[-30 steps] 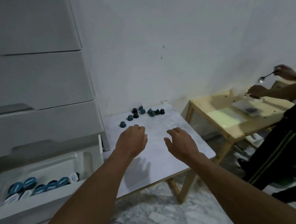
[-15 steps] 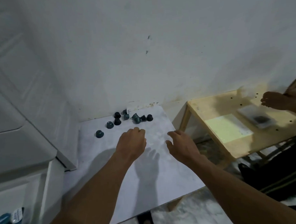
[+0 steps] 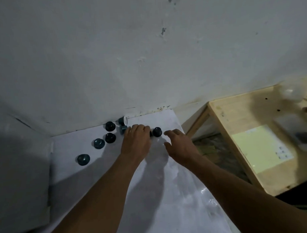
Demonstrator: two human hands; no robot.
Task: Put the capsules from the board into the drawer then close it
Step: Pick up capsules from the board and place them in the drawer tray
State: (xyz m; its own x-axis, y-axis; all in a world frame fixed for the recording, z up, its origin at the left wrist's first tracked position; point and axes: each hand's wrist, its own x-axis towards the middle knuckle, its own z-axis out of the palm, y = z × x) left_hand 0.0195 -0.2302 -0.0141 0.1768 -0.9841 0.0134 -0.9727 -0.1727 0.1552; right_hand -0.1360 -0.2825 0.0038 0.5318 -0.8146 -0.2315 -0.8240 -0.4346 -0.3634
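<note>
Left hand [image 3: 135, 141]: reached out over the middle of the capsule row, fingers curled down. The hand's own back hides the fingertips, so can't tell if the grip is clamped on a capsule.
Right hand [image 3: 180, 145]: grip apart, fingers spread and loosely bent, holding nothing. It hovers just beside the rightmost capsule [image 3: 157, 131].
White marbled board [image 3: 169, 194]: this is the surface carrying everything, its far edge against the wall.
Dark teal dome-shaped capsules: all on the surface near the far edge. One sits nearest, out left [image 3: 83, 159], then two [image 3: 99, 143] [image 3: 110, 137], then one [image 3: 110, 126] by the wall. One lies on its side [image 3: 123, 129], touching the left hand's fingers.
Change: a second ago both hands were mid-board. Now they are at the row, and no capsule has visibly left the surface.
Meaning: judged as the start of a pick, with the carry to the drawer and the closing not yet done.
Drawer: out of frame now. It was open at lower left a second ago. Only the grey cabinet side [image 3: 20, 164] shows.
Side: a pale wooden table [image 3: 236, 117] stands to the right, with a pale yellow sheet [image 3: 258, 147] on it.
Far: white plaster wall [image 3: 147, 55].
Writing: none legible. A white patch on the capsule by the wall [image 3: 122, 120] and small marks on the sheet are too small to read.
</note>
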